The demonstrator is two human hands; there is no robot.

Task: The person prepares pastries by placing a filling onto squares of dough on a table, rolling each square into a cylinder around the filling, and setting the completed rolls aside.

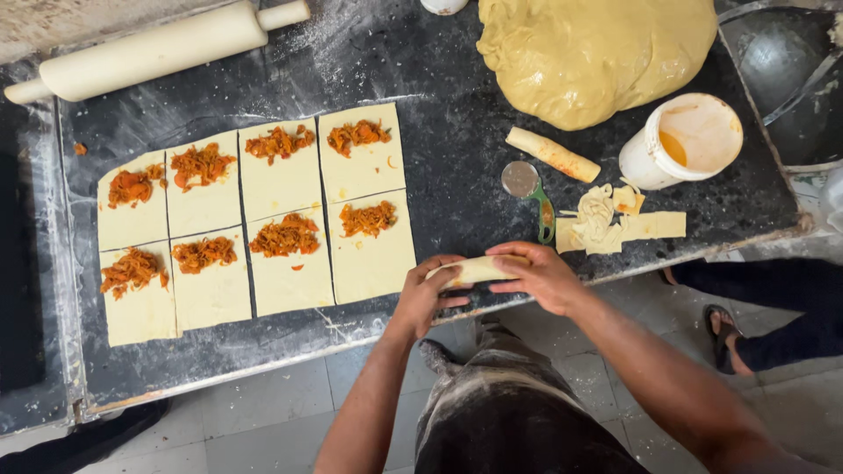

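Holding: your left hand (428, 294) and right hand (537, 274) grip a rolled dough piece (479, 269) between them at the near edge of the dark work table (457, 167); fingers of both hands are curled closed around the roll's ends
Roll position: it lies crosswise just above the table's front rim, right of the dough sheet and below the pastry wheel (529, 186)
Edges: the table's near rim runs slanting from lower left to upper right; your hands sit right on it; a raised lip borders the left side
Open room: you have bare floured tabletop between the dough rectangles (263, 224) and the pastry wheel, and a strip along the front rim below the rectangles
Dough rectangles: eight cut pieces in two rows, touching edge to edge, each with a heap of orange shredded filling (285, 235) near its top
Far side: a rolling pin (158, 48) lies tilted at the upper left; a big yellow dough mass (597, 53) sits at the upper right
Containers: a white round tub (680, 140) with orange liquid inside lies tipped on its side, right of a finished roll (553, 154); no label can be made out on it
Scraps: pale dough trimmings (615, 224) are piled near the right front edge
Beyond the table: a metal bowl (781, 61) at far right; another person's sandalled foot (724, 338) on the tiled floor
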